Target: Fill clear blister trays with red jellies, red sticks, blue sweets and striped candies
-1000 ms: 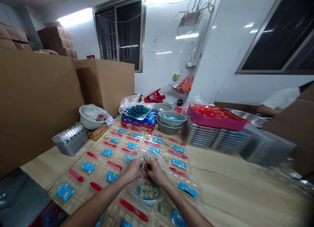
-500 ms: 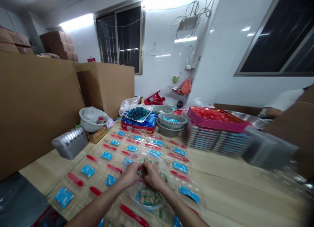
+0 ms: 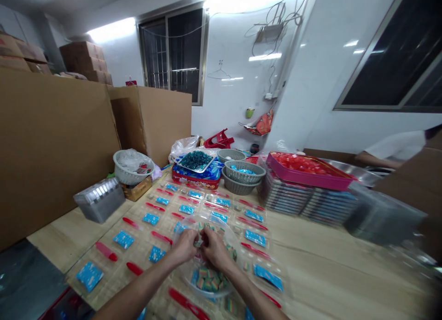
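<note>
The left hand (image 3: 185, 247) and right hand (image 3: 215, 250) meet, pinching something small above a clear bowl (image 3: 188, 283) of candy cubes (image 3: 209, 279), keeping it over the bowl.

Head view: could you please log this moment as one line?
left hand; right hand; both above rainbow-striped cube candies; clear round plastic container

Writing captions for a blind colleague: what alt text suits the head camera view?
The left hand and right hand work together above a clear bowl of striped candy cubes. Clear packets with blue sachets cover the wooden table. Baskets stand beyond, and a co-worker is at far right.
</note>
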Motion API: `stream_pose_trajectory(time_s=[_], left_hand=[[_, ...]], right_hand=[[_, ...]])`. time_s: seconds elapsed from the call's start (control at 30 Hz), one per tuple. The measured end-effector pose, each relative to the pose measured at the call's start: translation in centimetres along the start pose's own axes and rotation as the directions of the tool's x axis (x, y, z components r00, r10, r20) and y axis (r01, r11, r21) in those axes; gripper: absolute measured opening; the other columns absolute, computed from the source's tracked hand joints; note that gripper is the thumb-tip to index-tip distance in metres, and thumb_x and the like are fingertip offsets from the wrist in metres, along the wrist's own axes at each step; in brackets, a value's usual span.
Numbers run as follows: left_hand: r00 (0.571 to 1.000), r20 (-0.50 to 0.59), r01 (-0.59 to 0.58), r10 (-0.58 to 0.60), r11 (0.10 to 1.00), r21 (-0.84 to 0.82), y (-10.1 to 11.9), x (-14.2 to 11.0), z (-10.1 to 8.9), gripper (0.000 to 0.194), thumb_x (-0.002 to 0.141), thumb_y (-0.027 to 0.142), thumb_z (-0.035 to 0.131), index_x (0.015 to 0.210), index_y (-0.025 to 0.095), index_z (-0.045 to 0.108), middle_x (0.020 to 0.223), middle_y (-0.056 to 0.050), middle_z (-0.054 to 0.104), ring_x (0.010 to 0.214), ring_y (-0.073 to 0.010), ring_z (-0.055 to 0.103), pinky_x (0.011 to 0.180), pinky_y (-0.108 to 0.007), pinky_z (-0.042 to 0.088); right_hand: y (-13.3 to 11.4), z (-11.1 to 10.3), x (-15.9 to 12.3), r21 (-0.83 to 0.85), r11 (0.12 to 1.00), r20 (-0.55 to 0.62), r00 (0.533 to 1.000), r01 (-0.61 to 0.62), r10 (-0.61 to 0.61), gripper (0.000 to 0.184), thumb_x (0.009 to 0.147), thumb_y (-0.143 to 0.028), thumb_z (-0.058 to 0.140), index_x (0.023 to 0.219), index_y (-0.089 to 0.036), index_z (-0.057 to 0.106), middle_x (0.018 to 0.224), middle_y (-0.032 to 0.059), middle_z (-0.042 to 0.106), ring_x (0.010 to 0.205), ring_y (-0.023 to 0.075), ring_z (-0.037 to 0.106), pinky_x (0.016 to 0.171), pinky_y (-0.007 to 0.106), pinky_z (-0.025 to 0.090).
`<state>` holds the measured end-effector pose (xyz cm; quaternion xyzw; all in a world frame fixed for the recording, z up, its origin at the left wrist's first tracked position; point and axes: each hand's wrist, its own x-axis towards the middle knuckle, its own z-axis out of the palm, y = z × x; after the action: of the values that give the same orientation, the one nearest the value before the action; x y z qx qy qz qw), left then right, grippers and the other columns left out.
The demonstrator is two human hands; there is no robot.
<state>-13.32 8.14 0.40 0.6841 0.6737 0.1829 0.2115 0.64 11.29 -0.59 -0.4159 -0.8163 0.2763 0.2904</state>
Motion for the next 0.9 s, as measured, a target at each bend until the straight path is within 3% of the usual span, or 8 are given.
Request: stream_pose_trajectory(time_s=[0.17,0.43,0.63,0.9], left_hand=[[1.000,0.009,-0.012,0.012,1.000,-0.022,0.3,-0.1,-0.3,0.022,0.059,0.005,0.054,0.074,0.013,0.067,0.072,-0.005,0.066,0.071,-0.0189,0.059,0.060,-0.025,0.038],[0.998,-0.014,-0.059,0.057,0.994,-0.097,0.7,0.1,-0.6,0.022,0.060,0.005,0.054,0.075,0.014,0.067,0.073,-0.003,0.067,0.069,-0.0172,0.058,0.063,-0.025,0.041],[0.999,-0.041,0.022,-0.025,0.996,-0.082,-0.2,1.0,-0.1,0.024,0.058,0.005,0.056,0.077,0.011,0.068,0.073,-0.005,0.066,0.071,-0.0193,0.058,0.062,-0.027,0.042],[1.000,-0.005,0.009,-0.010,0.993,-0.117,-0.4,1.0,-0.3,0.029,0.055,0.003,0.058,0.080,0.012,0.068,0.074,-0.004,0.067,0.070,-0.0168,0.059,0.060,-0.023,0.041]], right_hand=[[0.1,0.2,0.1,0.019,0.999,-0.005,0.999,0.032,-0.032,0.024,0.059,0.000,0.042,0.073,-0.018,0.050,0.067,-0.0012,0.054,0.065,0.0139,0.049,0.059,0.022,0.030],[-0.2,-0.1,0.2,0.006,0.999,0.053,0.998,-0.039,0.039,0.027,0.058,-0.001,0.045,0.076,-0.017,0.057,0.069,0.0000,0.059,0.067,0.0144,0.051,0.061,0.022,0.031],[-0.4,0.0,0.9,0.009,0.999,0.063,0.997,-0.043,0.043,0.024,0.056,-0.004,0.049,0.074,-0.017,0.057,0.063,-0.0026,0.056,0.061,0.0129,0.048,0.055,0.022,0.028],[-0.2,0.2,0.8,0.031,0.999,0.063,0.997,-0.038,0.036,0.027,0.058,-0.004,0.048,0.079,-0.017,0.058,0.066,-0.0014,0.058,0.063,0.0135,0.050,0.057,0.022,0.031]])
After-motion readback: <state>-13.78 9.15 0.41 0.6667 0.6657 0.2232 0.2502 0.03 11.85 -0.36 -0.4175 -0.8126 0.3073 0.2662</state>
